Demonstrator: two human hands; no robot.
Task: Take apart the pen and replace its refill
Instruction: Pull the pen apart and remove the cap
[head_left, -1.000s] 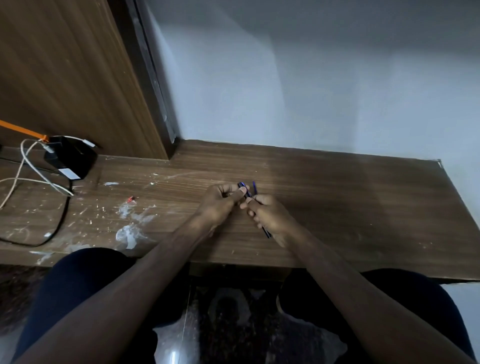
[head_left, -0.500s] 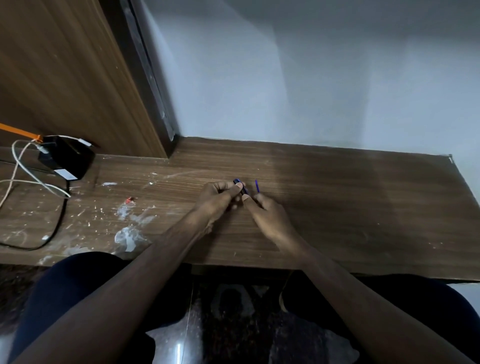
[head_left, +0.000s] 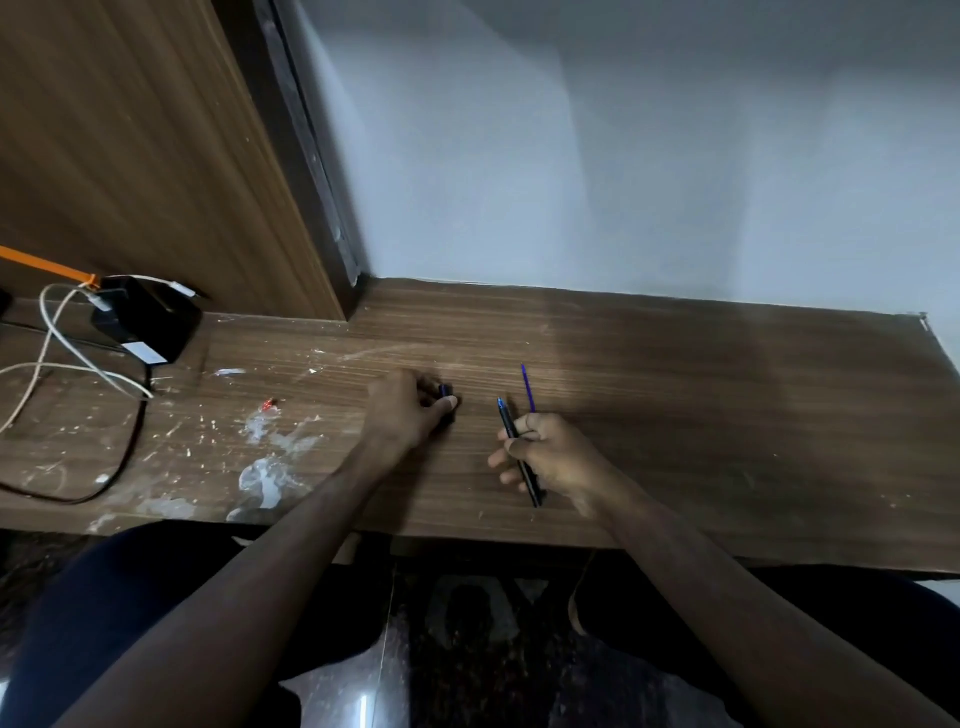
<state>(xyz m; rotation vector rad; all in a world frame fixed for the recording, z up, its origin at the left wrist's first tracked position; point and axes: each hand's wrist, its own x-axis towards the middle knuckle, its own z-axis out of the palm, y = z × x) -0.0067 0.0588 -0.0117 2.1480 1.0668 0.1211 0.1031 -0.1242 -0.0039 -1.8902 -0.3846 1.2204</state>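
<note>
On the wooden desk (head_left: 675, 415), hands apart: left hand (head_left: 410, 410) pinches a cap (head_left: 444, 391), right hand (head_left: 550, 457) grips the pen (head_left: 519, 452).

A wooden desk (head_left: 675, 395) runs along a pale wall (head_left: 623, 156), with a brown wood panel (head_left: 130, 156) and its dark edge strip (head_left: 311, 156) rising at the left. On the desk's left end sits a black box (head_left: 150, 319), perhaps a charger, with white cables (head_left: 62, 358), a black cable (head_left: 124, 457) and an orange strap (head_left: 41, 264) beside it. White smears (head_left: 270, 478) and a small red bit (head_left: 269, 404) mark the surface nearby.
</note>
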